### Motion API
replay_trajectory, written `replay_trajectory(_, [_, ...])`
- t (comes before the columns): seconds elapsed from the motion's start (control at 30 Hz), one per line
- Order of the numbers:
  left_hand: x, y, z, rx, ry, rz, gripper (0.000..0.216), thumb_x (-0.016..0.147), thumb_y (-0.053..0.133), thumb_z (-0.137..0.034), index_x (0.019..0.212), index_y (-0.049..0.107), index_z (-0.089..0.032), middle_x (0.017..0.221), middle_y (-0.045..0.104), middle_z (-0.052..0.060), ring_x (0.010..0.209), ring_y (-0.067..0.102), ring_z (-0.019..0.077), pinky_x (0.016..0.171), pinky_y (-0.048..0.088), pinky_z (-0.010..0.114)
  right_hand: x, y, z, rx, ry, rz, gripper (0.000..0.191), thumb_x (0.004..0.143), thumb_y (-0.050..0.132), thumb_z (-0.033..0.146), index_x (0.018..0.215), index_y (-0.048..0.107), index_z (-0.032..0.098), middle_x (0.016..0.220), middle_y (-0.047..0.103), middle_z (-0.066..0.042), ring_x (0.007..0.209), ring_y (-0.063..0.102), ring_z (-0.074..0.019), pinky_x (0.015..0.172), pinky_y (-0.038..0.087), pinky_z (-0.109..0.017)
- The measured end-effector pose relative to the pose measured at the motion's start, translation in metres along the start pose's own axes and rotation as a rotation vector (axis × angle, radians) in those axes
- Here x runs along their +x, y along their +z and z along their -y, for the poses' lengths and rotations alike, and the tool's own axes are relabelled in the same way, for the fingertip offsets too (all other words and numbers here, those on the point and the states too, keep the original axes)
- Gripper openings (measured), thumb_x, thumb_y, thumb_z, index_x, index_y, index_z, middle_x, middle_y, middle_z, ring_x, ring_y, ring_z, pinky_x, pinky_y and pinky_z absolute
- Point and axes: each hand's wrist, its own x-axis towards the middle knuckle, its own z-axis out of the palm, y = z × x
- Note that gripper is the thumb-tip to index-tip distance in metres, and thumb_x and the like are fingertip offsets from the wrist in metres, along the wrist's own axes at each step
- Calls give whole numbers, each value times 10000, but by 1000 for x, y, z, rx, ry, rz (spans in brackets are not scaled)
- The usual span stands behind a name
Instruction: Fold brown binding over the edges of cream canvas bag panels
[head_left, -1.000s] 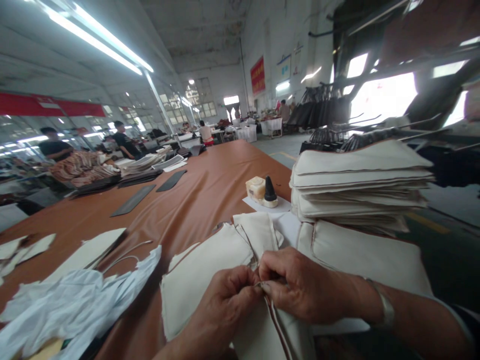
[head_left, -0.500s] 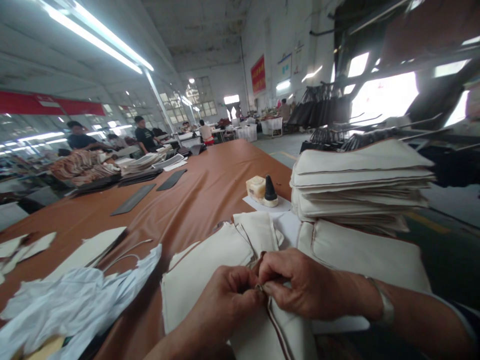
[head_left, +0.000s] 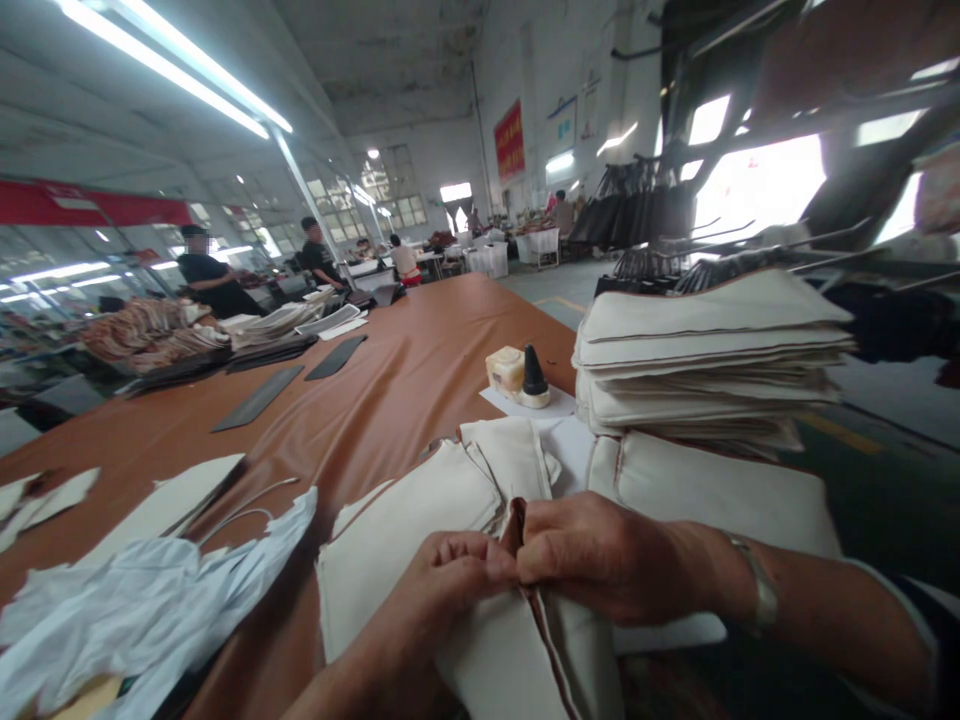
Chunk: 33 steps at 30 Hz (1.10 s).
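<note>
My left hand [head_left: 454, 590] and my right hand [head_left: 592, 555] meet at the front of the table, fingertips pinched together. Between them is the edge of a cream leather piece [head_left: 506, 655] with a brown inner side showing along its seam. A small brown fold [head_left: 516, 522] sticks up between the fingers. The exact spot under the fingertips is hidden. Beneath and beyond lie more cream pieces [head_left: 409, 525] in a loose pile. A bracelet circles my right wrist.
At right rises a tall stack of cream pieces [head_left: 705, 325]. Ahead stand a yellowish block and a black cone-shaped bottle top [head_left: 534, 372] on white paper. Crumpled pale cloth [head_left: 157, 590] lies left on the brown leather sheet [head_left: 435, 350]. Several people work farther off.
Both hands stay together on the seam, with the fingers shifted slightly and more of the brown fold showing. The view has turned a little. Two people at the back left have moved.
</note>
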Motion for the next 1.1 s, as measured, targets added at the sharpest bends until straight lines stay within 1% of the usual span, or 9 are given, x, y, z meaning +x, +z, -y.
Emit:
replay_trajectory(0.1, [1, -1, 2, -47, 25, 35, 355, 655, 837, -370, 666, 573, -133, 532, 544, -17, 428, 457, 71, 456, 357, 189, -5, 4, 1, -156, -54, -7, 167, 937, 440, 111, 960, 605, 127, 763, 544, -53, 711, 490, -138, 659, 433, -238])
replay_trajectory(0.17, [2, -3, 5, 13, 61, 42, 398, 666, 849, -419, 695, 573, -135, 553, 541, -17, 451, 453, 71, 469, 347, 188, -9, 7, 4, -88, -19, -42, 149, 946, 450, 133, 964, 598, 128, 787, 553, -56, 725, 497, -134, 680, 437, -239])
replay_trajectory(0.3, [-3, -10, 6, 245, 155, 104, 403, 785, 750, -507, 781, 586, -139, 612, 509, -25, 506, 418, 63, 486, 297, 177, -15, 4, 13, 395, 392, -170, 243, 1030, 409, 290, 1168, 532, 132, 866, 560, -42, 773, 520, -113, 725, 449, -230])
replay_trajectory(0.4, [-11, -11, -1, 408, 196, 173, 404, 865, 643, -545, 821, 575, -150, 627, 457, -38, 517, 367, 61, 476, 257, 180, -9, -8, 15, 636, 608, -99, 358, 1047, 380, 396, 1135, 569, 105, 771, 498, 1, 680, 449, -85, 634, 399, -190])
replay_trajectory(0.57, [-18, -9, -13, 736, 359, 108, 408, 921, 568, -516, 787, 607, -132, 659, 435, -27, 579, 369, 76, 493, 280, 177, 13, -26, 15, 591, 489, 115, 309, 987, 496, 284, 821, 640, 66, 748, 547, -11, 679, 470, -66, 622, 382, -157])
replay_trajectory(0.67, [-17, -7, -12, 716, 414, 130, 405, 908, 584, -513, 761, 591, -137, 657, 444, -22, 586, 394, 83, 511, 299, 183, 16, -22, 17, 475, 366, 74, 172, 901, 527, 159, 768, 605, 84, 709, 549, 5, 637, 465, -54, 599, 377, -144])
replay_trajectory(0.77, [-16, -6, -9, 524, 340, 161, 413, 877, 610, -548, 768, 530, -158, 646, 438, -29, 560, 376, 81, 505, 290, 191, 11, -15, 16, 298, 267, -33, 113, 826, 538, 129, 722, 574, 104, 692, 546, 6, 625, 466, -62, 607, 386, -164])
replay_trajectory(0.97, [-15, -3, -11, 703, 484, 77, 393, 899, 606, -492, 740, 567, -135, 669, 472, -14, 617, 387, 88, 554, 308, 202, 13, -27, 14, 510, 499, 127, 408, 1005, 413, 417, 828, 590, 95, 802, 576, -44, 735, 513, -108, 663, 429, -211])
replay_trajectory(1.1, [-18, -5, -20, 595, 324, 145, 393, 708, 819, -435, 806, 586, -134, 719, 521, -15, 645, 412, 94, 551, 321, 198, 21, -33, 14, 475, 441, 208, 367, 975, 511, 382, 750, 565, 97, 695, 500, 10, 634, 429, -71, 600, 365, -180])
